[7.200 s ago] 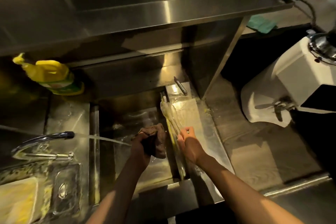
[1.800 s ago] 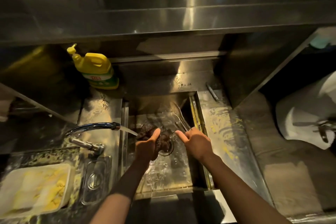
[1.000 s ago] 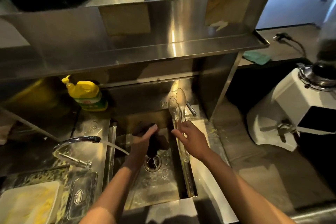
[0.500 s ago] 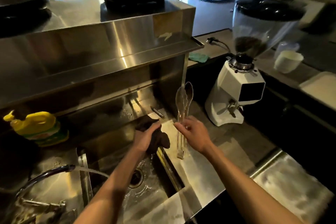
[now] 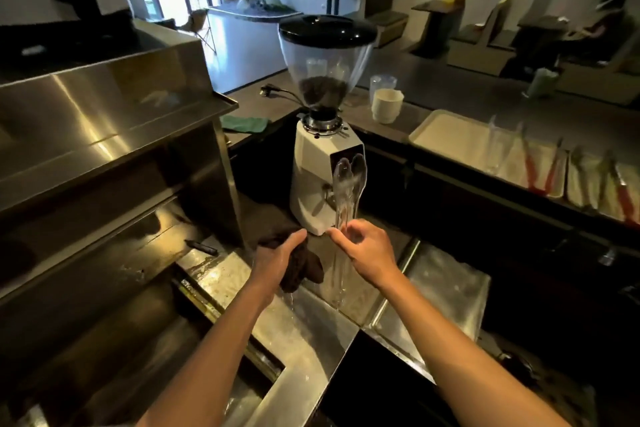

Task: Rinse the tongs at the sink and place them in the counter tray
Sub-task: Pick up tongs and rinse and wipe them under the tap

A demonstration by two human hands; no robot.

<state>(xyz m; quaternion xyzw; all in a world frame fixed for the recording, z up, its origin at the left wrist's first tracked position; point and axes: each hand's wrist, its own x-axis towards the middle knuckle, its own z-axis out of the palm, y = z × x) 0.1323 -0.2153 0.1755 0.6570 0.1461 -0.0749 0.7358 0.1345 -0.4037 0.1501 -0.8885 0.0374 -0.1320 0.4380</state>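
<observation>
Above the right hand, the clear tongs now stand before the grinder, fingers clamped on them. Left hand still grips the dripping cloth.

No writing, label, brand, number or sign can be read anywhere in this view. The white coffee grinder in the middle of the scene shows only a plain body and a dark blank panel on its right face. The steel shelf at the left carries reflections but no lettering. The pale tray on the far right counter is unmarked as far as can be seen. Frames hang on the far wall at the top right, too small and cut off to make out anything on them.
</observation>
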